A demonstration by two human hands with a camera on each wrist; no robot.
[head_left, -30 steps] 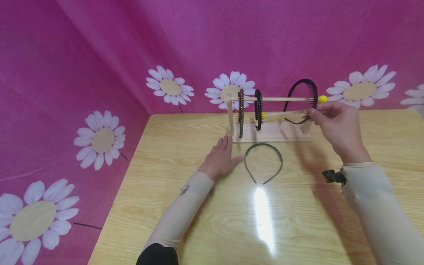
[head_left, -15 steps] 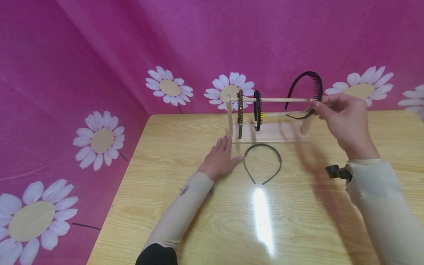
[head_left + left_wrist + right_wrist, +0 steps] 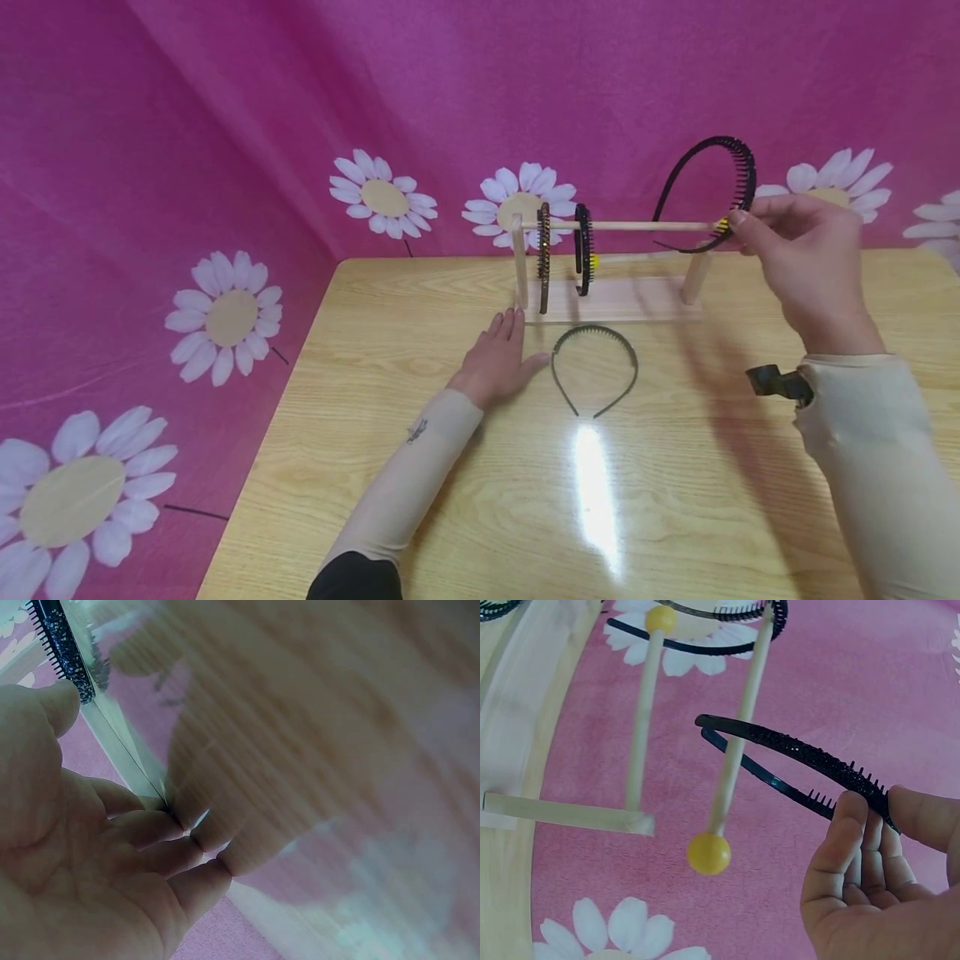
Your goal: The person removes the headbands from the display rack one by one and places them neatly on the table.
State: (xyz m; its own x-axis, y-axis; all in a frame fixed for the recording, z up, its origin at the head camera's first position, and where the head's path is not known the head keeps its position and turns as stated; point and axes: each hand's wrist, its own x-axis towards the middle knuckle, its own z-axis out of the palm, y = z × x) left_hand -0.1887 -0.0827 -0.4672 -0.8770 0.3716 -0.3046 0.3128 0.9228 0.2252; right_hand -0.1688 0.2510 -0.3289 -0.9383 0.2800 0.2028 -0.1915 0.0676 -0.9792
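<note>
My right hand [image 3: 813, 262] pinches a black toothed headband [image 3: 746, 171] between thumb and fingers, at the right end of the upper rod [image 3: 652, 226] of a wooden stand. In the right wrist view this headband [image 3: 802, 754] has a glittery outer face, and the rod with its yellow ball tip [image 3: 709, 853] crosses its loop. A brown beaded headband [image 3: 544, 258] and another black headband [image 3: 585, 250] hang on the rod farther left. My left hand [image 3: 495, 358] rests flat on the table, fingertips right at the left front corner of the stand's base [image 3: 622, 300].
A thin dark headband [image 3: 596, 329] lies on the wooden table [image 3: 375, 350] in front of the stand, close to my left thumb. The stand's lower rod ends in a yellow ball [image 3: 596, 261]. A pink cloth [image 3: 450, 83] with white flowers hangs behind.
My right hand has moved right and upward with the black headband, bringing it from along the upper rod to the yellow ball tip. The left hand has stayed in place.
</note>
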